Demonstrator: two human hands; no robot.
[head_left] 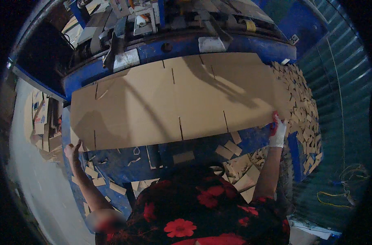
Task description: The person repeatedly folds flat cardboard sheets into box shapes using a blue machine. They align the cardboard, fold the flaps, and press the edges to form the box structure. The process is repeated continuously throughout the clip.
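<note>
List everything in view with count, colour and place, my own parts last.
Cardboard sheet: one, brown, centre
Machine: one, mostly blue, top
Metal plates: two, pale, machine's edge
Small scraps: many, brown, right
Loose pieces: several, brown, lower half
Cardboard pile: one, brown, far left
Wall: one, green, right
Cord: one, yellow, lower right
Flowered garment: one, black-red, bottom
Forearms: two, bare, either side
Left hand: one, bare, sheet's lower left corner
Right hand: one, white-and-red glove, sheet's right end

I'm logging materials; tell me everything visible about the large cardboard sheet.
The cardboard sheet is brown and long, with dark slits along both long sides and shadows across its face. It spans over the blue table, contact beneath hidden. The bare left hand grips its near left corner; the gloved right hand, its near right corner.
</note>
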